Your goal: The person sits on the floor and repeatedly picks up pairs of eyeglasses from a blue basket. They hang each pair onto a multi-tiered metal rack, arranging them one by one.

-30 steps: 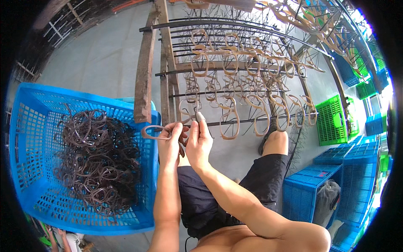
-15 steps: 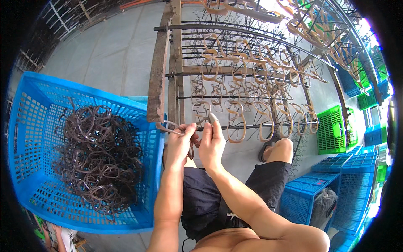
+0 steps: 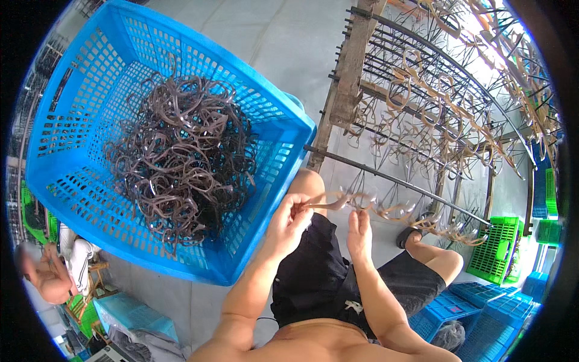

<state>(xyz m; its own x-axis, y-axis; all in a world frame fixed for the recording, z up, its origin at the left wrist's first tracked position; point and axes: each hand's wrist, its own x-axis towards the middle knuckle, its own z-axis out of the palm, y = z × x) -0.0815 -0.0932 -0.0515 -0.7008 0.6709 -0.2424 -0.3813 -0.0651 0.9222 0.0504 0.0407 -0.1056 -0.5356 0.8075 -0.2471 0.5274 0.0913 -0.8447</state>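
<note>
My left hand [image 3: 291,223] is closed, pinching one end of a curved brown eyeglass frame [image 3: 329,205]. The frame points right, toward the near end of a row of lighter frames [image 3: 398,212] hanging from a dark rod [image 3: 398,179] on a rack. Just below that end is my right hand [image 3: 360,232], its fingers stretched upward, their tips close to the frames; whether they touch is unclear. To my left, a blue plastic crate [image 3: 274,99] contains a tangled pile of dark brown eyeglass frames [image 3: 187,151].
A wooden post [image 3: 356,60] carries the rack's rods, with many more frames hung behind. Green crates [image 3: 496,250] and blue crates [image 3: 443,304] stand at right. Another person [image 3: 51,274] sits at lower left, near a light-blue box [image 3: 136,317].
My view has swung left, so the crate and rack appear farther right. My hands have moved apart; the left now extends the brown frame rightward toward the row of hanging frames.
</note>
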